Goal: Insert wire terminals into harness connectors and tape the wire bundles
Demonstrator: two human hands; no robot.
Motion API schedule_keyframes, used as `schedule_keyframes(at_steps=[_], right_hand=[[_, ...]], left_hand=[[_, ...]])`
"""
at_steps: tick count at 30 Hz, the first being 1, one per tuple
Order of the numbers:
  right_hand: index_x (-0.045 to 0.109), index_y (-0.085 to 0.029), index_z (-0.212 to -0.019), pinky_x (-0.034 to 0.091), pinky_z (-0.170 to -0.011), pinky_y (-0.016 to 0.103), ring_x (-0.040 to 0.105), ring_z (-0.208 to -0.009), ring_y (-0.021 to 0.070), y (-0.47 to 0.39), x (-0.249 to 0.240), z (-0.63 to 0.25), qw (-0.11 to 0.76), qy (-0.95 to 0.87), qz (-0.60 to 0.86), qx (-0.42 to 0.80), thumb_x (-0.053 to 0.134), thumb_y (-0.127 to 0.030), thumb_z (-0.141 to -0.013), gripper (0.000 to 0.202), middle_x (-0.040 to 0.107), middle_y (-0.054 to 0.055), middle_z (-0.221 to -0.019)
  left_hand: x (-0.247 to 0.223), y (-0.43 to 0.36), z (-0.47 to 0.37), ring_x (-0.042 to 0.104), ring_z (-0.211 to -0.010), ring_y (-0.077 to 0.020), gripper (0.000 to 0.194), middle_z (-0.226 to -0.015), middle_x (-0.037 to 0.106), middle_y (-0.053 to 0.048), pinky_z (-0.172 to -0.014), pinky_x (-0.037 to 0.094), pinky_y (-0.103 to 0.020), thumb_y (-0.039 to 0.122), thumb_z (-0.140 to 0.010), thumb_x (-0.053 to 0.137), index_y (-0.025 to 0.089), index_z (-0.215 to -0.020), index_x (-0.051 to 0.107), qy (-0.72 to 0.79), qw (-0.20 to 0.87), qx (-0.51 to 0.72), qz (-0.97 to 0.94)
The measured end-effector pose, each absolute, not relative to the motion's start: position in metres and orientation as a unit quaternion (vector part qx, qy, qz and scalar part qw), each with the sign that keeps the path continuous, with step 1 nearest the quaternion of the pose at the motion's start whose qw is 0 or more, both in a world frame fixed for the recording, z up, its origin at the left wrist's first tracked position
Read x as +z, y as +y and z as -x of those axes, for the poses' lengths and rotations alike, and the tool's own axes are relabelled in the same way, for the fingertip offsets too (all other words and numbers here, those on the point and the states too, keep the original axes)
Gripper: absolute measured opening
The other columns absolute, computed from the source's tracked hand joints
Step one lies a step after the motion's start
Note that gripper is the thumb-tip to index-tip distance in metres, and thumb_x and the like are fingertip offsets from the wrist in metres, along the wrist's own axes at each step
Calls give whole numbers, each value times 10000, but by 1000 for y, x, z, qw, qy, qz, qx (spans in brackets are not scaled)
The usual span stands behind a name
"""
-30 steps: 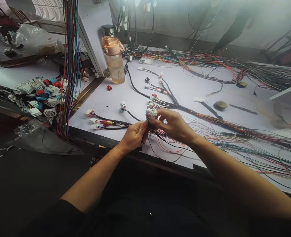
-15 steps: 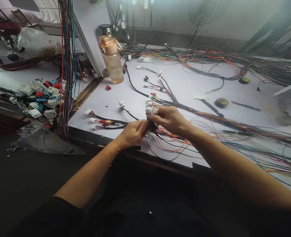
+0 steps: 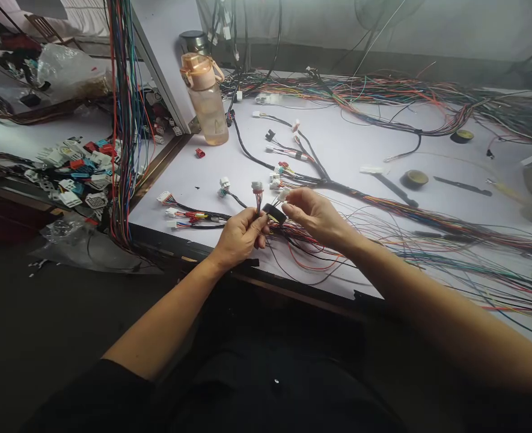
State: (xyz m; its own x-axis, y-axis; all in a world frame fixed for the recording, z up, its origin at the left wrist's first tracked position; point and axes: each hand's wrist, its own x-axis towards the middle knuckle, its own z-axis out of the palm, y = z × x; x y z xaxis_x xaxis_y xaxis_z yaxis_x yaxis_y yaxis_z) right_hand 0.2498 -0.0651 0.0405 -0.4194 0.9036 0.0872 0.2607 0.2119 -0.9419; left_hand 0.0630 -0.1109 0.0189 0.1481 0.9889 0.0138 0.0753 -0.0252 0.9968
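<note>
My left hand (image 3: 242, 236) is closed around a bunch of wires (image 3: 259, 202) that rises to a white connector (image 3: 257, 187). My right hand (image 3: 316, 215) pinches a second, smaller white connector (image 3: 283, 195) at its fingertips, with thin wires running down from it towards my left hand. Between the hands sits a black curved piece (image 3: 275, 213) that looks like a roll of tape, close to my left fingertips. Under my right hand, loose red and black wires (image 3: 299, 236) spread over the table, and the left palm's inside is hidden.
A taped wire harness (image 3: 347, 190) with branching connectors lies across the white table (image 3: 175, 174). An orange-lidded bottle (image 3: 211, 114) stands at the back left, near a red connector (image 3: 199, 153). Hanging wires (image 3: 124, 120) and piled connectors (image 3: 80, 168) are at left; tape rolls (image 3: 414, 178) lie right.
The two white connectors, held together before, are now apart. My right hand has shifted slightly right with the smaller one; the other stands upright above my left hand. The black curved piece shows more.
</note>
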Motion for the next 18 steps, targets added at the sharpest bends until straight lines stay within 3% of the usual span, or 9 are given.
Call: schedule_keyframes(at_steps=[4,11,15,18], right_hand=[[666,-158,-960,449,-703,287,581,-774,160,-70,30,-252,290,-727,444,436,594,-511,-851,376,669,55,-875],[707,-172,-873,389,-660,257,564,-701,135,-68,43,-241,284,-796,412,340,597,-375,-882,230,668,19,-772],[722,-197,-934,351,-634,254,559,-686,134,-64,58,-242,215,-865,401,213,617,-335,-881,181,675,20,-782],[715,-204,-946,340,-632,247,567,-710,133,-62,63,-243,197,-886,378,182,603,-325,-895,173,676,20,-806]], left_hand=[[19,-110,-63,521,-449,-64,255,-693,553,36,-463,433,-202,422,-898,548,170,-877,518,474,511,441,-566],[31,-114,-58,513,-514,-84,391,-587,536,24,-514,403,-205,472,-957,396,159,-776,544,478,502,387,-608],[39,-106,-51,526,-493,-91,433,-584,561,13,-497,402,-214,533,-914,453,145,-761,573,459,557,346,-599],[44,-98,-44,512,-417,-80,455,-561,557,19,-444,369,-209,568,-879,496,140,-756,589,456,593,294,-595]])
